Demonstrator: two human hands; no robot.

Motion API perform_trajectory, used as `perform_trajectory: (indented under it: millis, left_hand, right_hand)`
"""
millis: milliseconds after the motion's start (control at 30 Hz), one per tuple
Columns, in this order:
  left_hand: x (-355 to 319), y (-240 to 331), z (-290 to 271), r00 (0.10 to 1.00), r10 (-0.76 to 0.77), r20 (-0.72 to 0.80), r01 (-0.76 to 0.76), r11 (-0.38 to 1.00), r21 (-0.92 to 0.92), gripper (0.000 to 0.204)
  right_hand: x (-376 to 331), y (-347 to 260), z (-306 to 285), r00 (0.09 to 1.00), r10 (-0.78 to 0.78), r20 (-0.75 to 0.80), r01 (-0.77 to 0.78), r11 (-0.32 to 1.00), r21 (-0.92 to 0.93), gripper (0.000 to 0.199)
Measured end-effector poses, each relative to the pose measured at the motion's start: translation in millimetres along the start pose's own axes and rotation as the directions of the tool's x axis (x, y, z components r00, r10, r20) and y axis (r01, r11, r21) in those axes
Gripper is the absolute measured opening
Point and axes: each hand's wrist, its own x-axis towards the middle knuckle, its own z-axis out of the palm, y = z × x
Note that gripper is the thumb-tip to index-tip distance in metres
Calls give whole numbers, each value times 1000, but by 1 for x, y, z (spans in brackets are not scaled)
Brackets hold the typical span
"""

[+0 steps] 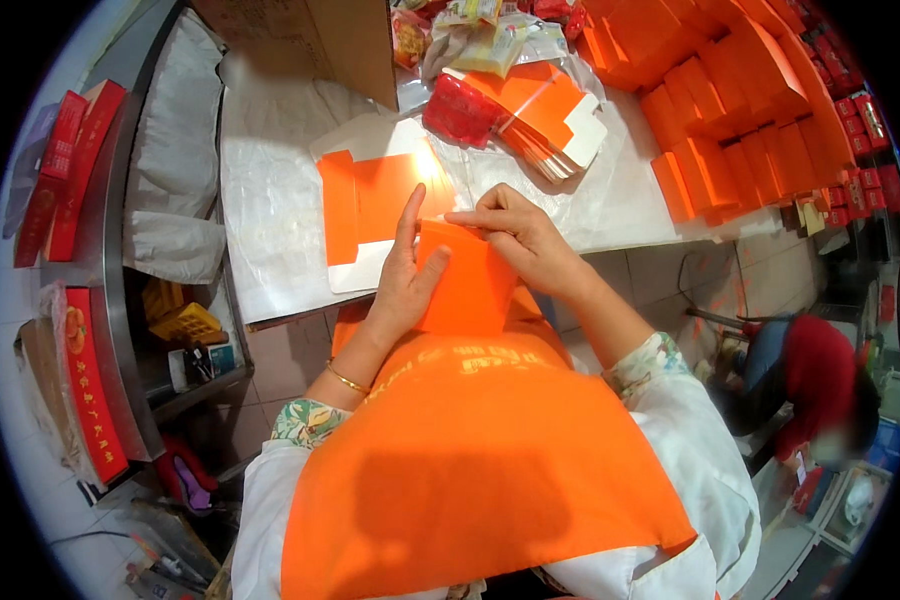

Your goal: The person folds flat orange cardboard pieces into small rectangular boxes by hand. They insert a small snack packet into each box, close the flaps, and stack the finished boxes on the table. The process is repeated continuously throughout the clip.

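The left hand [410, 275] is loosely spread, its fingers pointing away from the body along the left side of an upright orange cardboard box [467, 285], its thumb bent across the near face. The right hand [525, 240] is mostly curled, thumb and forefinger pinching at the box's top edge. The box is thus between both hands, just in front of an orange cloth apron [490, 425]. Just beyond the left hand, a flat orange-and-white cardboard blank [385, 195] lies on a table covered with white sheeting [260, 245]. Farther out, past the right hand, are a shiny red plastic packet [460, 112] and a strapped stack of orange-and-white blanks [545, 110]. A tall brown cardboard carton [320, 45] stands well beyond the left hand; rows of orange boxes [725, 175] fill the area to the right hand's far right.
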Motion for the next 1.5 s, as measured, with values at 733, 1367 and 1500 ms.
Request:
perform_trajectory:
  millis: [733, 1367, 1500]
  left_hand:
    - [-14, -10, 5, 993, -72, 89, 89, 976, -198, 35]
    - [36, 35, 49, 994, -6, 109, 32, 971, -237, 63]
    - [27, 36, 42, 996, -52, 75, 63, 986, -154, 62]
  right_hand:
    - [-34, 10, 12, 963, 195, -186, -75, 856, 512, 48]
    - [-106, 33, -44, 695, 504, -512, 43, 682, 730, 61]
    - [-131, 59, -153, 450, 496, -743, 115, 792, 599, 49]
